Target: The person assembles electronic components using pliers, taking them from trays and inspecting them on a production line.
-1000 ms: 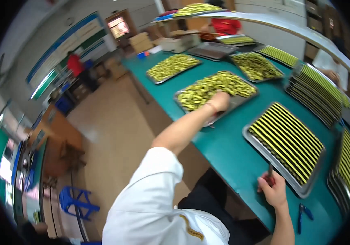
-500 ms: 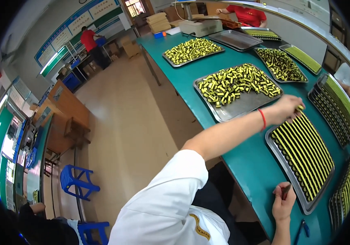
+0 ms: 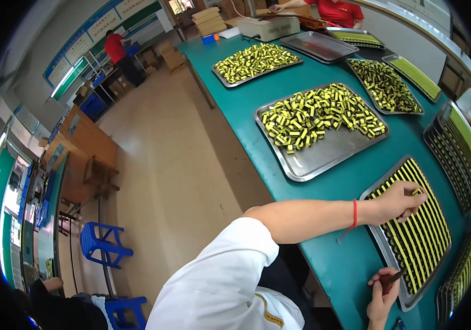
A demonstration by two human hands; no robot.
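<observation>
My left hand [image 3: 397,203], with a red cord at its wrist, reaches over a metal tray [image 3: 381,234] lined with neat rows of small black-and-yellow components [image 3: 425,242]. Its fingers are pinched on one small yellow-topped component [image 3: 417,192], just above the rows. By that tray's near left edge, my right hand [image 3: 383,297] is closed round a small dark tool [image 3: 394,278] with a pointed tip; its exact kind does not show. Farther off, another tray [image 3: 323,159] carries a loose heap of the same components [image 3: 323,113].
More trays of loose components [image 3: 255,63] stand farther along the green table [image 3: 312,220]. Stacks of filled trays [image 3: 452,157] line the right side. An empty tray [image 3: 320,45] lies near a beige machine [image 3: 268,27]. A co-worker in red [image 3: 340,12] sits at the far end.
My left hand has come nearer, from the row tray's far edge to over its rows. The right hand's tool has tilted toward the tray. The whole view has shifted slightly.
</observation>
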